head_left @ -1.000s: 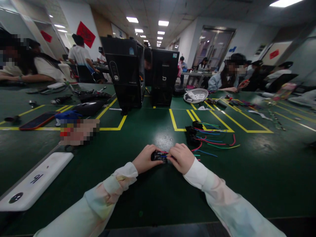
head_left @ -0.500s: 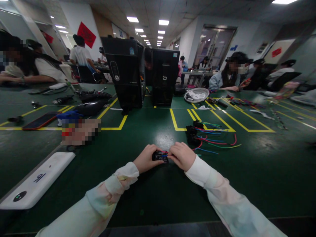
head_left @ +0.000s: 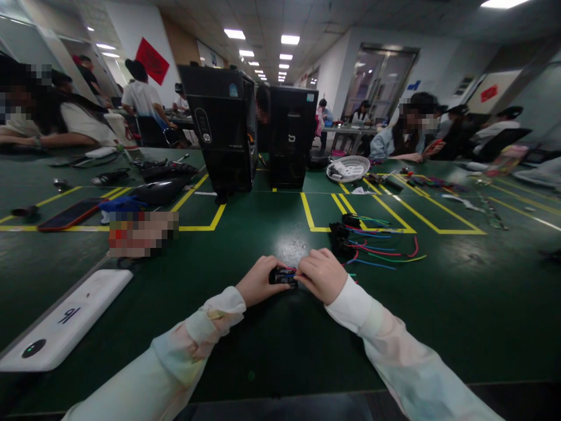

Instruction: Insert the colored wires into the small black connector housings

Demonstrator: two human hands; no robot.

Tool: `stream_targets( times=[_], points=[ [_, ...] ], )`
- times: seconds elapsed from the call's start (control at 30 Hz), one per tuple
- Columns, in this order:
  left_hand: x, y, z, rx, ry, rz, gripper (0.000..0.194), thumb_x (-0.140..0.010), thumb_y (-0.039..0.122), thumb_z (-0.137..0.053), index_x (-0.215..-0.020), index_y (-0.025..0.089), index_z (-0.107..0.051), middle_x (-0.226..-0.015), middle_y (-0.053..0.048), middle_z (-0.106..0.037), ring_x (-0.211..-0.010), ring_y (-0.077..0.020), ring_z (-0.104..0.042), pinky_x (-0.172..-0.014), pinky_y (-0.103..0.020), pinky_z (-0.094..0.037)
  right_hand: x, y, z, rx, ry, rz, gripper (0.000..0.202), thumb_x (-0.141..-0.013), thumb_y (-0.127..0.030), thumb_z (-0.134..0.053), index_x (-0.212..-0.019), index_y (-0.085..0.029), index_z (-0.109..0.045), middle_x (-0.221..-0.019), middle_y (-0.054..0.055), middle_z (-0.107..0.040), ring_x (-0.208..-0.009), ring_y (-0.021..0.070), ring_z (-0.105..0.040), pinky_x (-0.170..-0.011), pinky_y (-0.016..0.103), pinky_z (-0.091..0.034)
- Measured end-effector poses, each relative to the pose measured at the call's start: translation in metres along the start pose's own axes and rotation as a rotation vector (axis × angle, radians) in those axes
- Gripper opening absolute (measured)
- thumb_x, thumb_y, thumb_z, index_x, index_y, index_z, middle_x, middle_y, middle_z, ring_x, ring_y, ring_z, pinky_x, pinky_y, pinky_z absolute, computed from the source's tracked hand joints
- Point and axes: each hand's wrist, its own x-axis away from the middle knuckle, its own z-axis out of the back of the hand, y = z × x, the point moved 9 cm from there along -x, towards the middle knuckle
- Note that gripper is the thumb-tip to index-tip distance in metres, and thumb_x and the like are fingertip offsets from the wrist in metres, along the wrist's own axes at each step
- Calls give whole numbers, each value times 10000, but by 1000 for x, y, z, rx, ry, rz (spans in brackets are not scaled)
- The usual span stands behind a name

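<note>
Black part: the small dark part (head_left: 280, 277) sits just below the middle of the frame, held between the two hands over the green table (head_left: 280, 351).
Long axis: it runs left to right across the frame, close to level; the left end lies within the left hand, the right end points at the right hand's fingertips. Which end is its front is too small to tell.
Thin wires: red and blue strands (head_left: 290, 276) lie along the part, lengthwise, and lead rightward under the right hand; short green and red ends show just beyond that hand.
Left hand: the left hand (head_left: 258, 282) is curled around the part's left end, thumb below and fingers above, parted only by its thickness.
Right hand: the right hand (head_left: 322, 276) has bent fingers and a thumb-and-forefinger pinch on the thin wires at the part's right end; which strand it grips is hidden.
Wired bundle: black pieces (head_left: 342, 241) lie right of centre, near the right hand, their coloured leads stretching rightward.
White device: a long white slab (head_left: 87, 307) lies slantwise at lower left.
Computer towers: two black cases, one left (head_left: 223, 128), one right (head_left: 291, 140), stand at upper centre.
</note>
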Motion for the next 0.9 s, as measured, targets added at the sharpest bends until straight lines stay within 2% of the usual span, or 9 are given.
stream_targets(
  times=[0.13,0.3,0.5,0.63,0.8,0.9],
  points=[
    [0,0,0,9,-6,13,392,-680,420,-676,-973,182,-570,-923,-43,-572,-885,-207,-505,-785,-333,-414,2,6,-11,-107,-96,-10,135,-817,-270,-557,-722,-177,-530,-690,1,-579,-708,142,-460,-635,268,-224],
    [-1,0,0,2,-1,3,390,-687,421,-668,-977,179,-571,-926,-45,-575,-885,-208,-509,-781,-332,-416,2,14,-5,13,-13,-47,176,-848,-321,-514,-743,-180,-531,-732,20,-585,-739,158,-444,-655,286,-216],
    [0,-2,0,0,4,0,382,-685,419,-672,-956,170,-568,-924,-46,-571,-887,-208,-508,-785,-332,-416,4,7,-11,-137,-84,-8,152,-807,-269,-567,-700,-172,-521,-684,1,-578,-709,140,-449,-630,263,-222],
    [0,-1,0,5,5,-1,390,-685,417,-673,-968,172,-563,-936,-46,-571,-900,-209,-507,-800,-337,-413,4,14,-5,-43,-11,-61,167,-833,-300,-535,-718,-179,-534,-698,12,-580,-725,152,-436,-646,284,-213],
    [0,-1,-1,8,1,5,393,-677,420,-679,-962,172,-570,-930,-52,-574,-892,-214,-514,-791,-341,-415,5,7,-7,-141,-67,-5,156,-817,-283,-556,-702,-181,-530,-680,-6,-579,-712,139,-443,-635,270,-223],
    [0,-1,-1,9,5,-6,394,-680,440,-669,-963,182,-576,-934,-49,-577,-898,-214,-516,-800,-342,-411,5,8,3,-55,36,-51,162,-845,-303,-520,-738,-185,-547,-713,11,-590,-745,153,-436,-683,294,-226]
  ],
)
